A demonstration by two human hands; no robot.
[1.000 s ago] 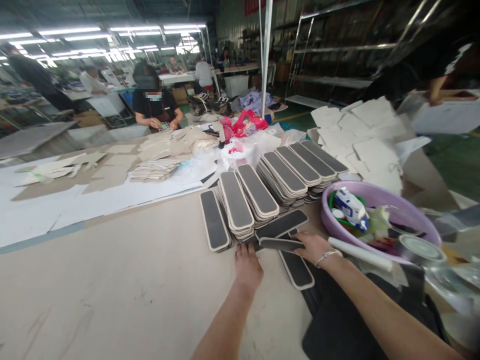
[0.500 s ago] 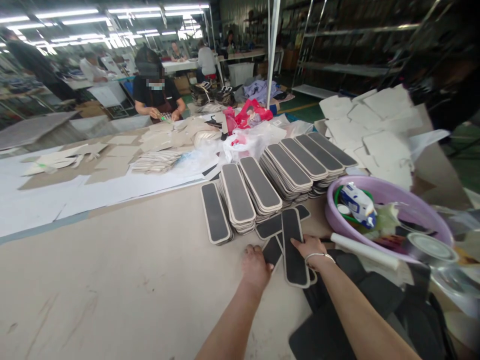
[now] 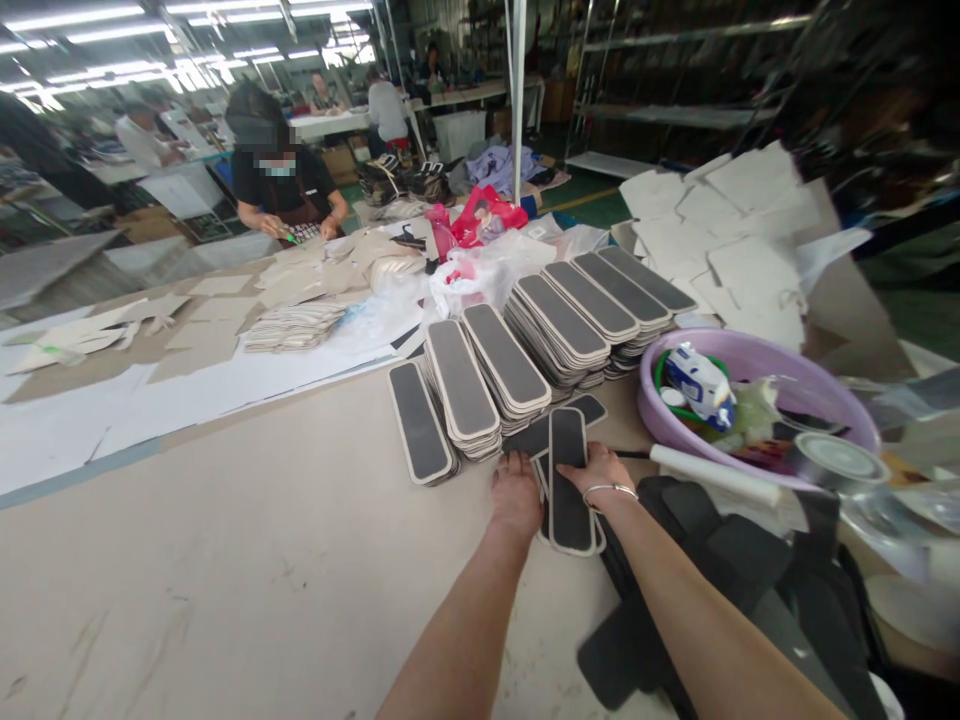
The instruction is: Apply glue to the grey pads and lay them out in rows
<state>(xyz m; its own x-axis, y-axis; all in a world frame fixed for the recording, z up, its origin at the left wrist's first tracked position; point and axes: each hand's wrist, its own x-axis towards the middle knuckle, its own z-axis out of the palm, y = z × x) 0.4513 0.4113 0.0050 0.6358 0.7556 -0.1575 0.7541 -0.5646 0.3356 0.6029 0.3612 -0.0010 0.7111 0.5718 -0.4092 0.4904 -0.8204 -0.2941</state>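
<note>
Several long, rounded dark grey panels with pale borders lie loosely piled before me. My right hand (image 3: pixel 602 474) grips the top panel (image 3: pixel 568 490) at its right edge, its thumb on the face and its other fingers partly hidden. My left hand (image 3: pixel 517 495) is closed at the left edge of the panels beneath, fingers curled together. Another panel (image 3: pixel 529 437) lies crosswise behind, under the top one. Beyond my hands stand neat stacks of matching panels (image 3: pixel 461 380), with a lower stack (image 3: pixel 420 425) at their left end.
At right is a purple basin (image 3: pixel 757 455) holding a wipes packet and other items. A white roll (image 3: pixel 716 473) and black pieces (image 3: pixel 742 560) lie near my right forearm. Pale sheets (image 3: pixel 739 235) are heaped behind. Across the table, a person (image 3: pixel 285 190) handles small items.
The panels under the top one have come more into line with it. My left hand has moved forward along their edge, and the top panel stands straighter. The view has shifted slightly.
</note>
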